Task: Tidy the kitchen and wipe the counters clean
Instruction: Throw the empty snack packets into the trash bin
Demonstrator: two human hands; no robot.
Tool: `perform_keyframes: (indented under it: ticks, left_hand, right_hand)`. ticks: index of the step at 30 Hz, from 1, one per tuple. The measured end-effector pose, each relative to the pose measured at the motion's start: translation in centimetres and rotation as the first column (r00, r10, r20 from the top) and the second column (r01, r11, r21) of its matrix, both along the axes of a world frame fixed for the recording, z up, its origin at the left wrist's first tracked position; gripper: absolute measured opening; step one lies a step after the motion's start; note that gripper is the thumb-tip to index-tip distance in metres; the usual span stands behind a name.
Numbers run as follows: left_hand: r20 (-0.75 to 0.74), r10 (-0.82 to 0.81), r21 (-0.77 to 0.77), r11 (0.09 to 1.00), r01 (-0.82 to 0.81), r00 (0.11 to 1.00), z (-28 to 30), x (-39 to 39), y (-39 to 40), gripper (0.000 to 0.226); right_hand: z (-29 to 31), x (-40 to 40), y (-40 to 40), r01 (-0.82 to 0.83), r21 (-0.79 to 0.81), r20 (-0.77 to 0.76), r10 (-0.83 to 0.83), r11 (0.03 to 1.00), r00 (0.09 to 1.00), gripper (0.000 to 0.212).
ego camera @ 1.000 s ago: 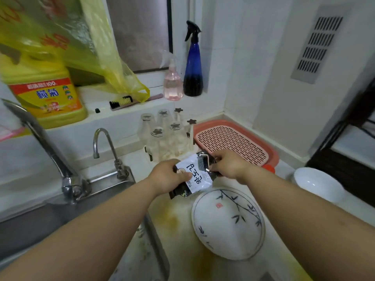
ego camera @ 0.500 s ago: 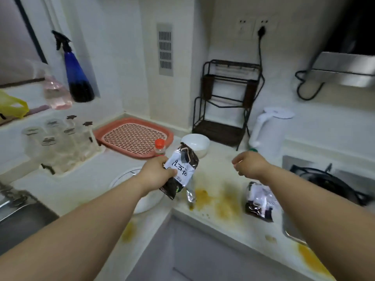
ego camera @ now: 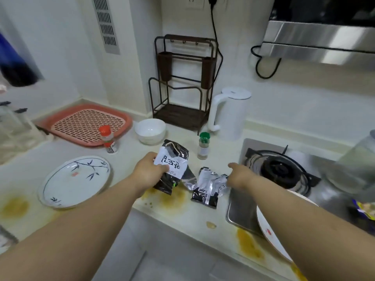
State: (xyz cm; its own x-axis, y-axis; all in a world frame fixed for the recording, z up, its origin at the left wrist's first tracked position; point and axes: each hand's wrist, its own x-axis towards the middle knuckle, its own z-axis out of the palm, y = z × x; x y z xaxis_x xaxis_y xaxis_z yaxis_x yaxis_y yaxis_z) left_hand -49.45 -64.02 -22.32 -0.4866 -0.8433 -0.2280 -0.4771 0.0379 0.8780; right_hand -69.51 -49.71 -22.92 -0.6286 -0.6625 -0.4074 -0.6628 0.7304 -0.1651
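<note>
My left hand [ego camera: 149,171] grips a black-and-white snack packet [ego camera: 172,163] and holds it just above the cream counter [ego camera: 121,157]. A second, crumpled packet of the same kind [ego camera: 209,187] lies on the counter to its right. My right hand [ego camera: 241,175] reaches over it, fingers apart, fingertips at the packet's upper right edge; the packet still lies flat. Yellow-brown stains [ego camera: 174,197] mark the counter under the packets, at the far left and near the front edge at right.
A bamboo-painted plate [ego camera: 75,181] lies left. Behind it are a pink drain tray [ego camera: 85,124], a red-capped jar [ego camera: 108,138], a white bowl [ego camera: 150,130], a green-capped jar [ego camera: 203,146], a dark rack [ego camera: 182,82] and a white kettle [ego camera: 229,114]. The gas stove [ego camera: 280,169] and another plate [ego camera: 269,230] are right.
My view swung right from the sink to the stove side. My right hand let go of the held packet and dropped down onto the second packet on the counter.
</note>
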Motion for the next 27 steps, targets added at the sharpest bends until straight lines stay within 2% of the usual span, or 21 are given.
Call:
perform_keyframes:
  ticks: [2,6,9,13,16,18,20,22,24,27]
  left_hand:
    - [-0.007,0.059,0.019,0.998,-0.059,0.998,-0.7,-0.2,0.2,0.024]
    - [-0.025,0.139,0.093,0.986,-0.136,0.990,-2.0,0.0,-0.2,0.030]
    - [-0.028,0.160,0.112,0.981,-0.156,0.987,-2.9,0.2,-1.2,0.030]
    - [-0.055,0.143,0.134,0.982,-0.134,0.988,-3.5,-0.1,-2.4,0.027]
    - [-0.061,0.109,0.139,0.985,-0.100,0.992,-3.8,-0.3,-3.0,0.026]
    - [-0.054,0.087,0.149,0.986,-0.078,0.995,-4.3,-0.3,-3.4,0.025]
    - [-0.042,0.074,0.140,0.988,-0.068,0.996,-4.6,-0.3,-3.5,0.025]
    - [-0.042,0.061,0.145,0.988,-0.054,0.997,-4.8,-0.1,-3.6,0.025]
    - [-0.048,0.041,0.150,0.988,-0.033,0.998,-4.9,0.0,-3.6,0.026]
    - [-0.033,0.022,0.132,0.991,-0.018,0.999,-5.1,0.5,-3.7,0.029]
  right_hand:
    - [-0.8,-0.1,-0.7,-0.062,0.041,0.024,0.061,0.997,0.998,0.050]
    - [-3.7,-0.2,-2.4,-0.113,0.105,0.052,0.108,0.988,0.993,0.039]
    - [-4.4,0.0,-3.4,-0.044,0.109,0.049,0.039,0.993,0.998,0.049]
    - [-4.3,0.3,-3.5,0.028,0.081,0.029,-0.031,0.996,0.999,0.053]
    - [-4.2,0.4,-3.2,0.221,0.002,-0.045,-0.221,0.975,0.974,0.060]
    - [-3.9,0.6,-3.0,0.320,-0.035,-0.031,-0.321,0.947,0.947,0.052]
    - [-3.6,1.0,-2.8,0.252,0.020,0.015,-0.253,0.967,0.967,0.040]
    - [-3.7,2.0,-2.8,0.205,0.049,0.055,-0.207,0.978,0.977,0.047]
    - [-4.2,2.6,-2.8,0.234,0.046,0.072,-0.237,0.971,0.969,0.052]
    - [-4.9,3.5,-3.3,0.236,0.069,0.058,-0.240,0.969,0.969,0.048]
